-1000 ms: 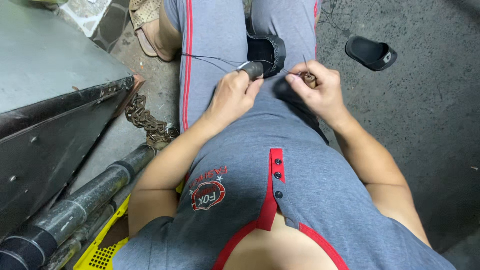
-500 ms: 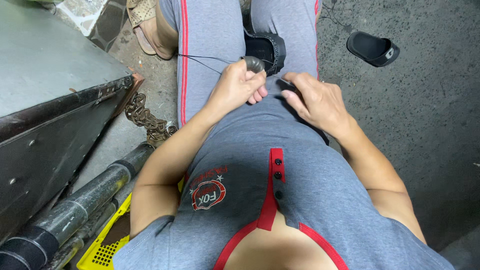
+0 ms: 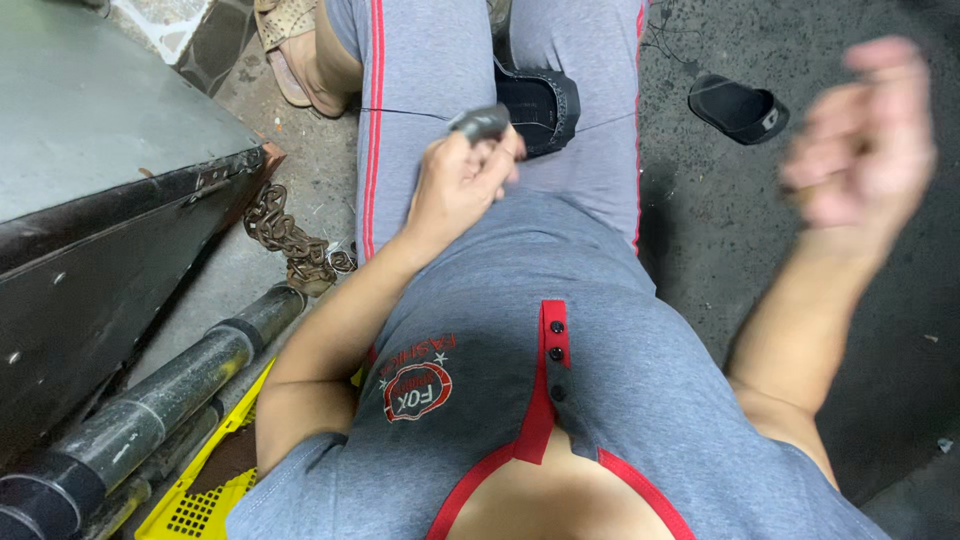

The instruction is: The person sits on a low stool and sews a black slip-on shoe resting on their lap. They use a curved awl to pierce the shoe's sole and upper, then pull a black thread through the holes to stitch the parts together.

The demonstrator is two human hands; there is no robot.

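Swung away from the lap, the right hand [image 3: 862, 135] is now raised and blurred, fingers curled, contents unclear. Left hand [image 3: 462, 180] stays over the lap, gripping a small dark grey part [image 3: 482, 121] just beside the black shoe [image 3: 540, 108].

Concrete floor [image 3: 760, 250]: sandal [image 3: 738, 108], chain [image 3: 290, 238]

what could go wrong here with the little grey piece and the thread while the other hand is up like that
The left hand alone pinches the small grey piece over the lap, so it might slip and drop onto the dark floor, where it could be hard to spot. The thin dark thread lies stretched across the thigh; a pull could snag or snap it. The right hand is raised and blurred; whether it holds anything cannot be told, but coming down fast it might knock the piece loose.
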